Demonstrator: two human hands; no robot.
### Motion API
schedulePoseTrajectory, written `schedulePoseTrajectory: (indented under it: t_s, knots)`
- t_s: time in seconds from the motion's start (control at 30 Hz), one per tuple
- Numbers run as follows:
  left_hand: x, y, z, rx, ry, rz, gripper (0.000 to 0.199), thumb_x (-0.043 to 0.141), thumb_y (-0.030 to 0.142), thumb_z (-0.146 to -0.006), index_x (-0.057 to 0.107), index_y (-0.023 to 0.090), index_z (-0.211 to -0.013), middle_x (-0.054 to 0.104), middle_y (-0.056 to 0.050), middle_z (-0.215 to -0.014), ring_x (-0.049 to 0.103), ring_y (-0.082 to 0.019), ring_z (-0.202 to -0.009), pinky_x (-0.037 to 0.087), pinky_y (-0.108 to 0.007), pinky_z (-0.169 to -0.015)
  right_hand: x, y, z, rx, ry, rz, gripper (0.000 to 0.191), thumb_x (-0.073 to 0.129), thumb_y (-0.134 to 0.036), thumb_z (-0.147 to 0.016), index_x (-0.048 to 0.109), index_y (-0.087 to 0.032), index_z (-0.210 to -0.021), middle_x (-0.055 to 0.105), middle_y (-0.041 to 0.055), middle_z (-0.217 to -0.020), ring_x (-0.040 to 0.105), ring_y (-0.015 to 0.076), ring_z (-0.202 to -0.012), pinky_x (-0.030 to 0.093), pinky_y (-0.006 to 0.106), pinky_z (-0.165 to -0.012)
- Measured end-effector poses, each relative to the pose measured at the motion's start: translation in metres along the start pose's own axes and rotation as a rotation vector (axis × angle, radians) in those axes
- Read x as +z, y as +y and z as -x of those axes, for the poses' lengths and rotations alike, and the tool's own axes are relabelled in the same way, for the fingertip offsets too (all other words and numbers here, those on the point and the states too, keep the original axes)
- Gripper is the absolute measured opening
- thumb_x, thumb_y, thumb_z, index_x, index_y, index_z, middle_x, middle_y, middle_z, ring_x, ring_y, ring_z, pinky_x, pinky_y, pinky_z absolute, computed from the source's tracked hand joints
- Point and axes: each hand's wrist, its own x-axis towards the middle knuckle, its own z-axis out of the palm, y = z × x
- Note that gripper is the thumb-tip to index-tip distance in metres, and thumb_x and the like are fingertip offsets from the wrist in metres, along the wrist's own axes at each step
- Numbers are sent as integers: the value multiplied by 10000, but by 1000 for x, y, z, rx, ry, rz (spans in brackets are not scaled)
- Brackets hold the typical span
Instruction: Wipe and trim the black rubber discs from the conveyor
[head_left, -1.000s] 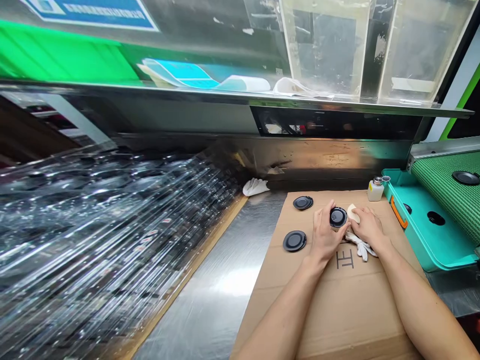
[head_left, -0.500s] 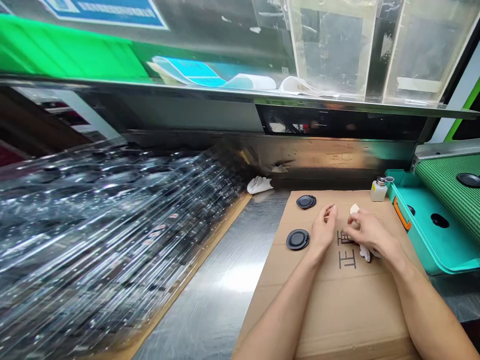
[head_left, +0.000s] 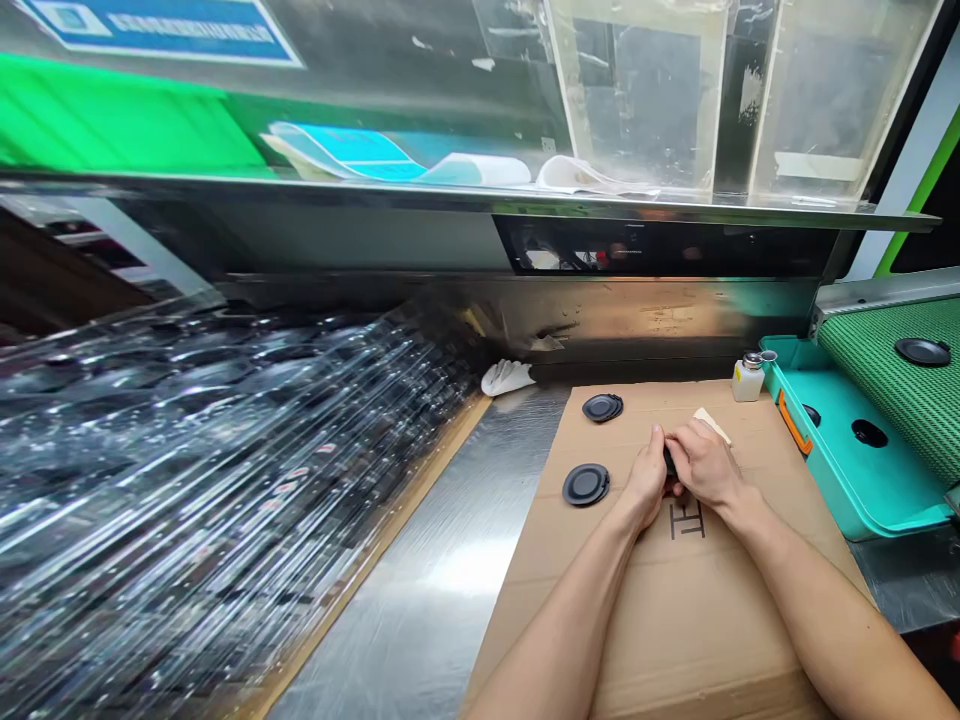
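Over the cardboard sheet (head_left: 645,600), my two hands meet around a small black round plastic part (head_left: 669,462), of which only a sliver shows. My left hand (head_left: 643,482) is closed on it from the left, thumb up. My right hand (head_left: 705,465) is closed against its other side, and a white cloth (head_left: 712,425) sticks out past the knuckles. Left of my hands lie two small piles of black round parts, a nearer pile (head_left: 585,484) and a farther pile (head_left: 602,407). The fingertips are partly hidden.
A white pump bottle (head_left: 748,378) stands at the cardboard's far right corner. Beside it is a teal bin (head_left: 855,505) with black parts inside, below a green conveyor belt (head_left: 885,345). Stacked clear plastic trays (head_left: 225,500) fill the left. A metal shelf (head_left: 450,195) crosses above.
My hands were apart and have come together around the black part. The white cloth that hung below my right hand now shows only above it. The view has shifted slightly.
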Motion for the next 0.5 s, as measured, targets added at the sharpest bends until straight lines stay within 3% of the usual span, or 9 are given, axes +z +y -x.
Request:
schedulePoseTrajectory:
  t_s: [0.17, 0.37, 0.5]
  knots:
    - [0, -2, -1, 12, -1, -7, 632, 491, 797, -790, 554, 175, -705, 517, 9, -472, 453, -110, -332, 341, -231, -347, 10, 2, 4, 6, 87, 28, 289, 402, -290, -1026, 676, -207, -988, 619, 66, -937, 557, 195, -918, 423, 281, -835]
    - [-1, 4, -1, 23, -5, -91, 652, 456, 798, -805, 552, 156, -750, 546, -5, -538, 497, -109, -412, 373, -216, -381, 12, 17, 0, 53, 193, -109, 223, 475, -259, -975, 683, -201, -921, 649, 60, -898, 592, 190, -874, 441, 269, -790]
    - [-16, 27, -2, 100, -39, -226, 547, 570, 707, -805, 531, 169, -896, 629, -26, -709, 574, -110, -524, 444, -215, -470, 5, 26, -2, 167, 130, -123, 199, 503, -239, -941, 691, -199, -887, 682, 50, -898, 617, 171, -833, 430, 254, -770]
